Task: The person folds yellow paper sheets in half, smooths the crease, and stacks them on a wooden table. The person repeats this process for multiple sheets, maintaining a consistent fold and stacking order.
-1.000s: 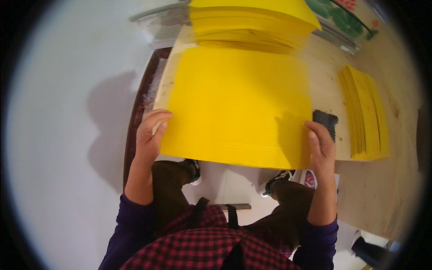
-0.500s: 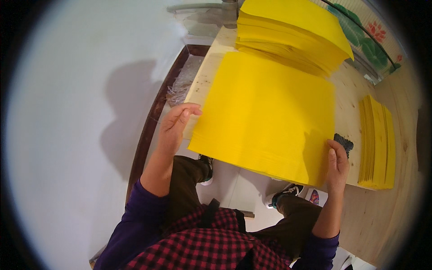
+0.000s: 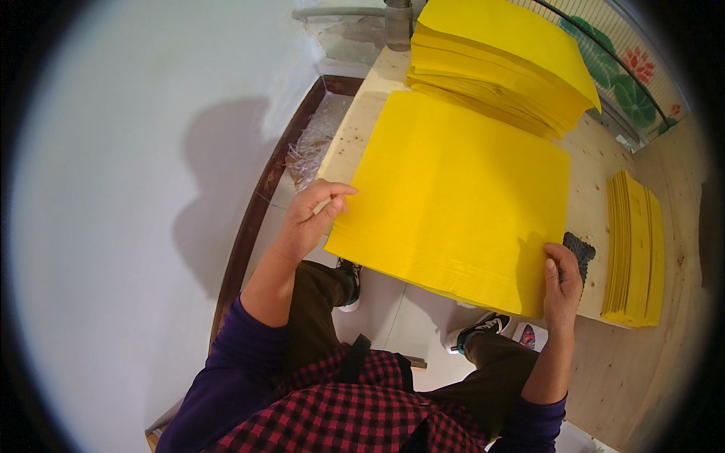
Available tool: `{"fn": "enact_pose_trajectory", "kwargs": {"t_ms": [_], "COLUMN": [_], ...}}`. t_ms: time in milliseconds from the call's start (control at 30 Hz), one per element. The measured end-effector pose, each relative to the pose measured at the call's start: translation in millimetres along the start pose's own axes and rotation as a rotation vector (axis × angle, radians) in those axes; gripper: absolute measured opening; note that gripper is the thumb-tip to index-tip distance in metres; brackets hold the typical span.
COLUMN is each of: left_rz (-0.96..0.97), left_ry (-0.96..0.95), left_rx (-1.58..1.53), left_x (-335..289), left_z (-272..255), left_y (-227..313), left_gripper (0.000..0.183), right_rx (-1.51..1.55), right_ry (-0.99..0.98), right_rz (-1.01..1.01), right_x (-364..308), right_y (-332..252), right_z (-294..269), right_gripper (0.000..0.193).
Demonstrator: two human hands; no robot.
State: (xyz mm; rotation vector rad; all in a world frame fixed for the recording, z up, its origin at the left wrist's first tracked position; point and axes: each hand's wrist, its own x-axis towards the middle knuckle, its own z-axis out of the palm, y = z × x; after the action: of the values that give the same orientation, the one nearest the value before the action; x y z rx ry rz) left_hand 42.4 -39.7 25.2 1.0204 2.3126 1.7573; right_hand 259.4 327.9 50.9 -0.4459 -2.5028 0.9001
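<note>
A wide yellow sheet (image 3: pixel 453 200), felt-like, lies across the bench in front of me, its near edge hanging past the front; several layers seem to show along that edge. At its left edge is my left hand (image 3: pixel 303 223), thumb and forefinger brought together against the border. My right hand (image 3: pixel 563 291) is curled at the right edge near the front corner, fingers bent and thumb on the sheet's side. What lies between the fingertips is partly hidden. Just beyond my right fingers is a dark grey textured pad (image 3: pixel 581 253).
A tall pile of yellow sheets (image 3: pixel 498 68) stands at the back of the pale wooden bench (image 3: pixel 351 140). Another yellow stack (image 3: pixel 633 249) lies at the right beside a wooden panel (image 3: pixel 680 264). Clear plastic wrap (image 3: pixel 321 132) is on the left. My legs are beneath the sheet.
My left hand has moved slightly right, onto the sheet's left edge. The right fingers have curled closer against the right edge. The view has shifted a little.
</note>
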Motion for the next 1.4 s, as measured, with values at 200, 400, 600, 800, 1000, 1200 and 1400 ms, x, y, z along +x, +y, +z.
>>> {"fn": "enact_pose_trajectory", "kwargs": {"t_ms": [200, 400, 600, 800, 1000, 1200, 1400], "left_rz": [0.089, 0.134, 0.190, 0.353, 0.444, 0.449, 0.417], "left_ry": [-0.019, 0.049, 0.113, -0.235, -0.599, -0.764, -0.813], "left_rx": [0.125, 0.298, 0.316, 0.257, 0.187, 0.099, 0.116], "left_x": [2, 3, 9, 38, 66, 71, 69], "left_z": [2, 2, 9, 55, 160, 239, 248], "left_y": [-2, 0, 39, 99, 130, 118, 96], "left_gripper": [0.022, 0.026, 0.027, 0.025, 0.024, 0.026, 0.030], "right_rx": [-0.011, 0.105, 0.601, 0.889, 0.978, 0.990, 1.050], "right_ry": [0.003, 0.089, 0.306, 0.322, 0.277, 0.187, 0.155], "right_rz": [-0.012, 0.046, 0.350, 0.524, 0.540, 0.545, 0.559], "right_x": [0, -8, -59, -94, -90, -90, -93], "right_y": [0, 2, -9, -6, -5, 3, 11], "right_z": [0, -8, -12, 9, 17, 24, 25], "right_gripper": [0.019, 0.020, 0.029, 0.044, 0.053, 0.054, 0.052]}}
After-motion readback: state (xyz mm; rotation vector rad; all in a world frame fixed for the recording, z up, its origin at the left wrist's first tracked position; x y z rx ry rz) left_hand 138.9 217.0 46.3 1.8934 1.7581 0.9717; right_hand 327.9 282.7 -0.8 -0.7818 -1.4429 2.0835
